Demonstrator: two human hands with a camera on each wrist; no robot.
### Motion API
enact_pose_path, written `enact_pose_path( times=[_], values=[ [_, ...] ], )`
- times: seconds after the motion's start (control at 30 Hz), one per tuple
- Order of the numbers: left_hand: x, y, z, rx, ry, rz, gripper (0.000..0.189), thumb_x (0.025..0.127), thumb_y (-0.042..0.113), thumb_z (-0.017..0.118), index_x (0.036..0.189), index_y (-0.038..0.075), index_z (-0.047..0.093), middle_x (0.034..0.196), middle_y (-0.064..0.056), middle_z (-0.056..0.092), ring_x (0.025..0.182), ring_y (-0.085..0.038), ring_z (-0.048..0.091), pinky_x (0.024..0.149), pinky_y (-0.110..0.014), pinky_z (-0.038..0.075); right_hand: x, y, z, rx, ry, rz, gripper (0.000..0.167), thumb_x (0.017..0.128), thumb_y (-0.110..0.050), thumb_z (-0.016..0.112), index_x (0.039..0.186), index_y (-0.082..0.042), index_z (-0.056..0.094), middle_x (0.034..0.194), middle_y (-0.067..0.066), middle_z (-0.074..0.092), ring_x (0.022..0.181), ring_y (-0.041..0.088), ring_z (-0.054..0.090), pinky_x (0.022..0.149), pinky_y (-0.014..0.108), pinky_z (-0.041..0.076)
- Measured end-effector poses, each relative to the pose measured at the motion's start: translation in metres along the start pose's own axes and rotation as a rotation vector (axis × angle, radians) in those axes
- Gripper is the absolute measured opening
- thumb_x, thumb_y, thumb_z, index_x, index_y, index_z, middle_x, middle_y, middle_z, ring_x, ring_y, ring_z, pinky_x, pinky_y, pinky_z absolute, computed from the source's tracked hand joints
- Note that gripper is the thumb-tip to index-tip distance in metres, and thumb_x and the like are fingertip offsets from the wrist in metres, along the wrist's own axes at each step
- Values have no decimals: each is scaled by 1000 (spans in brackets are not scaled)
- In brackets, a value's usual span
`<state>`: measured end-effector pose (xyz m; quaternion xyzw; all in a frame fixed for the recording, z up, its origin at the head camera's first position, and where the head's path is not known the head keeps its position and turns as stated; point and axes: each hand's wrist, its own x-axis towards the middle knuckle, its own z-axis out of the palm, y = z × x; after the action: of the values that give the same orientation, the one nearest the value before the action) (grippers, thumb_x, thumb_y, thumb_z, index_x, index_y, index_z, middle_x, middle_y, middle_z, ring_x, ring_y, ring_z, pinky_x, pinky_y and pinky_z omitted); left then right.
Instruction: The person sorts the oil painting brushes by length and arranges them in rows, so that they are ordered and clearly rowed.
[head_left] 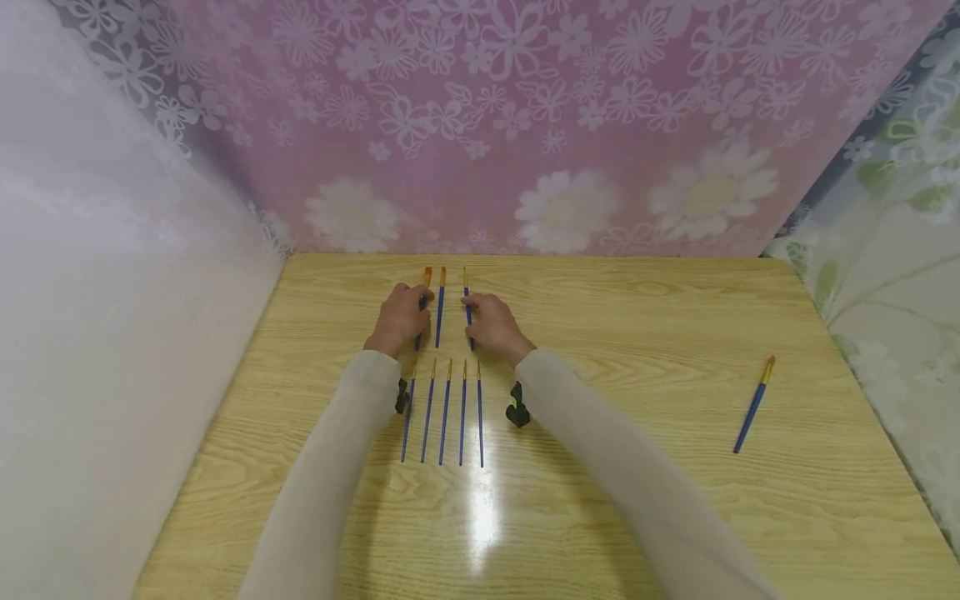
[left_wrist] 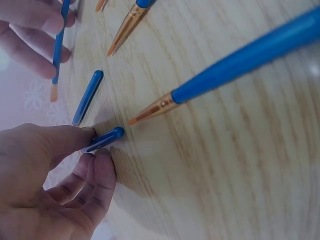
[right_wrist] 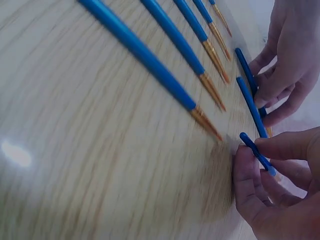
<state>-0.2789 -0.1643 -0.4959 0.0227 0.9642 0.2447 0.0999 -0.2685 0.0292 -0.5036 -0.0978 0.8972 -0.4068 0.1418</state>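
Observation:
At the back of the table, my left hand (head_left: pixel 399 318) pinches the blue handle of a flat paintbrush (head_left: pixel 427 276), its orange bristles facing away. My right hand (head_left: pixel 497 327) pinches a thinner paintbrush (head_left: pixel 466 283) by its handle, thumb and fingers on either side. Between the hands a second flat paintbrush (head_left: pixel 439 315) lies untouched. The left wrist view shows the left hand's brush handle (left_wrist: pixel 106 139) end-on between thumb and fingers. In the right wrist view the right hand's brush (right_wrist: pixel 256 152) is slightly tilted; whether it touches the table I cannot tell.
A row of several thin blue paintbrushes (head_left: pixel 446 417) lies nearer me, between the forearms, tips pointing away. One more paintbrush (head_left: pixel 752 412) lies alone at the right of the wooden table (head_left: pixel 630 400). A pink flowered wall (head_left: pixel 465 183) rises behind the back edge.

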Motion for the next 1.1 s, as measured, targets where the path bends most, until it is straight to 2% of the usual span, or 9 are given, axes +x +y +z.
enact_pose_path(
  times=[0.17,0.33,0.43,0.53,0.6,0.73,0.97,1.1],
  values=[
    [-2,1,-2,1,-6,-3,40,113,13,57,153,11,60,150,-22,50,122,-40,61,106,-56,52,1,-7,5,-15,-7,-11,58,101,6,62,158,1,54,156,23,56,141,34,55,104,42,48],
    [-1,1,-2,17,-8,-2,40,113,13,57,153,11,60,151,-22,51,122,-40,61,107,-55,53,4,-12,12,-65,7,-19,55,102,5,62,157,2,55,158,23,56,127,34,60,108,42,50],
    [0,0,-1,24,-3,5,40,113,13,58,153,10,61,150,-22,52,123,-39,61,107,-55,53,4,-14,16,-113,11,-28,52,103,3,62,155,2,58,159,24,54,132,35,58,110,44,51],
    [0,0,0,28,4,13,40,113,13,58,153,9,61,150,-23,53,125,-40,61,109,-55,52,4,-18,19,-145,8,-32,49,104,0,64,153,2,60,159,24,52,146,36,51,117,47,49],
    [0,1,0,30,6,16,40,113,12,58,152,9,61,150,-23,53,127,-40,60,111,-55,51,3,-20,20,-148,1,-28,48,105,-1,63,153,2,60,158,23,51,149,36,49,119,50,49],
    [1,1,0,30,7,16,40,113,12,57,153,9,61,151,-23,52,129,-40,60,112,-55,50,2,-24,21,-147,-4,-7,47,107,-1,61,154,2,59,158,22,48,148,37,51,118,51,49],
    [2,0,2,36,13,16,40,113,12,57,153,9,61,151,-23,53,129,-40,60,113,-55,50,5,-23,24,-157,13,13,48,108,-2,60,155,-2,58,158,21,46,140,37,56,105,47,52],
    [2,-1,2,38,17,18,40,113,12,57,152,9,62,150,-23,53,128,-40,60,113,-55,50,5,-23,24,-141,11,3,47,108,-2,60,155,-2,59,157,22,46,137,37,57,105,48,51]
  ],
)
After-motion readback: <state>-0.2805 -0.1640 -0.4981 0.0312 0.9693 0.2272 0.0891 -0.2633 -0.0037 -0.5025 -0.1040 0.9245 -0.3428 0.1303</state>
